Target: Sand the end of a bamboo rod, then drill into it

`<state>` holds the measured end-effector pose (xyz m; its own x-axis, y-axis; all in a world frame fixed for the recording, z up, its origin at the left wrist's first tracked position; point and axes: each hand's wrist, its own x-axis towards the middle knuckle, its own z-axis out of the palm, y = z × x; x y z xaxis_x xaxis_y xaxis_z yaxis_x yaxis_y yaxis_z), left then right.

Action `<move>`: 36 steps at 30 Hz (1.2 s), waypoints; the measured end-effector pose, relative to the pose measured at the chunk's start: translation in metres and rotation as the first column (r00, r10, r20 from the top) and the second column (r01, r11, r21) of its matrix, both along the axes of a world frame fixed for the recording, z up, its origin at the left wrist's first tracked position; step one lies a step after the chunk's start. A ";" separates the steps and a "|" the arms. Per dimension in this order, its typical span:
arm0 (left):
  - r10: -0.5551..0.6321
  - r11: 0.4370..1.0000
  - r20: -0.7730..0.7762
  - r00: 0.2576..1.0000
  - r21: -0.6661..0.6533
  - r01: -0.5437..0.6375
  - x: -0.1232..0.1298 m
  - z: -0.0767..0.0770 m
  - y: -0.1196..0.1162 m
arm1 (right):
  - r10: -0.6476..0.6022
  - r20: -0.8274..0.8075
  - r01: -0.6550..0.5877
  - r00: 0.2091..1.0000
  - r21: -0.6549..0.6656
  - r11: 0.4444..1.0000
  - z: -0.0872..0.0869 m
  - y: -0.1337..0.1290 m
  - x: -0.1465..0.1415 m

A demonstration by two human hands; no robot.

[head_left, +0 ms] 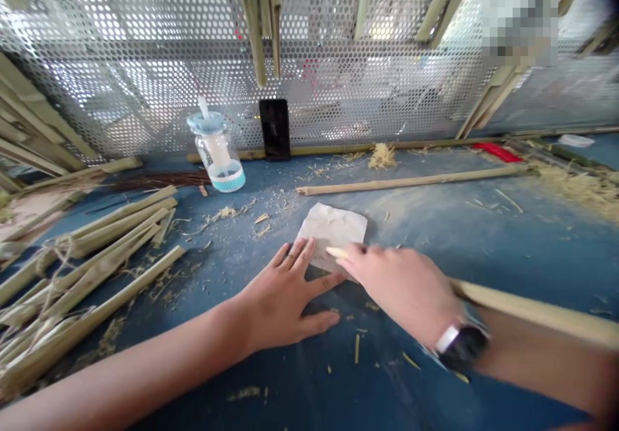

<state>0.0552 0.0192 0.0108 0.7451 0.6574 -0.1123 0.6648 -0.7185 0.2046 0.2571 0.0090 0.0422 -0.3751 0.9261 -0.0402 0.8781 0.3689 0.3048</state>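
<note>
A creased pale sheet of paper (341,221) lies flat on the blue table. My left hand (285,295) is spread out flat, its fingertips on the near left part of the sheet and its thumb on the tabletop. My right hand (403,286), with a watch on the wrist, is closed around a bamboo stick (536,308). The stick's pale tip (336,252) pokes out past the fingers over the sheet, while its thicker length appears to run back along the forearm. The part inside the fist is hidden.
Tied bamboo strips (111,244) lie at the left. Beyond the sheet are a bamboo rod (411,180), a clear cup (220,153) with a straw, and a phone (275,130) leaning on the perforated metal panel (329,44). Shavings (382,156) and a red item (498,153) lie farther back.
</note>
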 end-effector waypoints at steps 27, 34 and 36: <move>0.018 0.996 0.019 1.000 0.083 -0.020 -0.004 -0.007 0.001 | 0.029 -0.064 -0.039 0.998 -0.158 0.987 0.007 0.015 0.036; 0.021 0.993 -0.014 1.000 0.117 -0.019 -0.003 -0.004 0.001 | 0.062 -0.126 -0.070 0.990 -0.057 0.996 -0.012 0.022 0.018; 0.024 0.993 -0.028 0.999 0.117 -0.021 -0.002 -0.004 0.000 | 0.042 -0.088 -0.047 0.995 -0.060 0.997 -0.011 0.025 0.024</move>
